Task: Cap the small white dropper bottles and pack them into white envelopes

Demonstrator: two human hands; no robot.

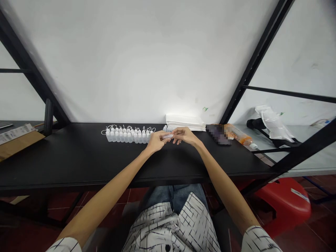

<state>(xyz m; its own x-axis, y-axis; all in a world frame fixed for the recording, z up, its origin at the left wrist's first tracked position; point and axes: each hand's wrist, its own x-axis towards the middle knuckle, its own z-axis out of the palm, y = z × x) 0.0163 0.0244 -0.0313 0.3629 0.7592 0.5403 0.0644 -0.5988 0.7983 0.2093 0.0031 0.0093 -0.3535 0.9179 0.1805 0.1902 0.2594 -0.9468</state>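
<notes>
My left hand point(156, 141) is closed around a small translucent plastic bottle point(167, 136), which lies on its side above the black table. At the bottle's right end, the fingers of my right hand point(183, 135) are pinched together; the part they grip is mostly covered by the fingers. Left of my hands stand several similar squeeze bottles point(127, 135) in close rows, many with looped white cap straps on top. Just behind my hands another bottle point(165, 128) shows in part.
A stack of white sheets or envelopes point(185, 122) lies against the wall. Right of it are a dark pixelated item point(218, 134) and an orange-labelled bottle point(240, 135). A cardboard box point(19, 140) sits far left on the table point(78, 161). A red stool point(286, 203) stands lower right.
</notes>
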